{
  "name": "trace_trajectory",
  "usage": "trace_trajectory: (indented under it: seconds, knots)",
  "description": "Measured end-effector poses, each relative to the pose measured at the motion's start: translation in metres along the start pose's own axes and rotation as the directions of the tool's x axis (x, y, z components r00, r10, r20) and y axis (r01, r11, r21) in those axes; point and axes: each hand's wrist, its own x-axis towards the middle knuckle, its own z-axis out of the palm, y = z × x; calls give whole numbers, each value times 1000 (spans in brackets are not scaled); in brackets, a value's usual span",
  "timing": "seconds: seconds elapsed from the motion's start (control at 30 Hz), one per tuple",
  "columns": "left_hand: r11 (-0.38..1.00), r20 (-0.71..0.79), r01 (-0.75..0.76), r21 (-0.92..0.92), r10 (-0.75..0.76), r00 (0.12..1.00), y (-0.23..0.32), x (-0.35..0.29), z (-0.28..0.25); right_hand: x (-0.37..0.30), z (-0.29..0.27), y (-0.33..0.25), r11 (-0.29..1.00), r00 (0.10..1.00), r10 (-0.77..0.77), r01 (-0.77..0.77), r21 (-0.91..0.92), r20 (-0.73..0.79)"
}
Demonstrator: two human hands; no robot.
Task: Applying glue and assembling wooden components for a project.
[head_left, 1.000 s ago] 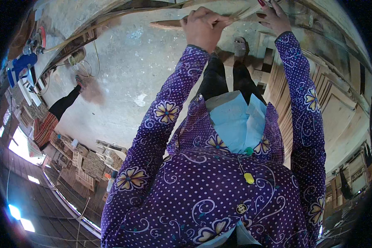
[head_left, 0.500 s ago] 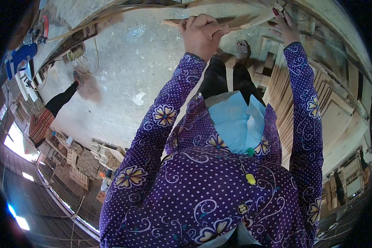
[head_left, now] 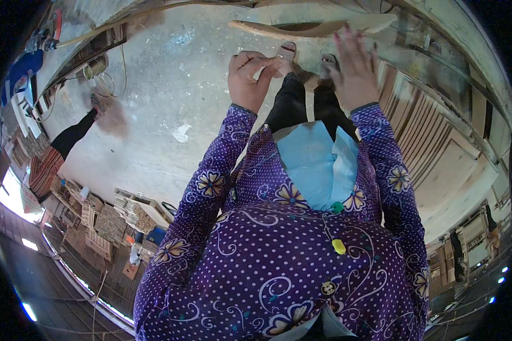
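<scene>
A long curved wooden piece with a pale edge lies across the top of the view, beyond my feet. My left hand is off it, nearer to me, with thumb and fingers pressed together; whatever they pinch is too small to make out. To the right, my right hand is spread with the fingers stretched forward and slightly blurred. Its fingertips overlap the wood's lower edge in view; whether they touch it I cannot tell. Nothing shows in the right palm.
Striped wooden panels lie at the right. Another person in a striped top stands at the far left, near a blue tool and a hose. Stacked wood stands at the lower left. My sandalled feet are below the curved piece.
My left hand has let go of the curved wooden piece and drawn back toward me. My right hand has moved left and nearer, away from the piece's right end.
</scene>
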Motion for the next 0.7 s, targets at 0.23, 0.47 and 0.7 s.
trace_trajectory:
  seconds: [0.23, 0.47, 0.7]
  knots:
    - [1000, 68, -16, 5, 16, 998, 18, -2, 5, -4, 16, -24, 999, 994, -12, 16, -39, 107]
    - [1000, 102, -20, -9, 21, 995, 17, -1, 7, -3, 30, -49, 996, 992, -81, 76, 54, 94]
    - [999, 54, -35, 8, 34, 998, 11, 3, 3, -1, 26, -45, 990, 988, -116, 107, 93, 98]
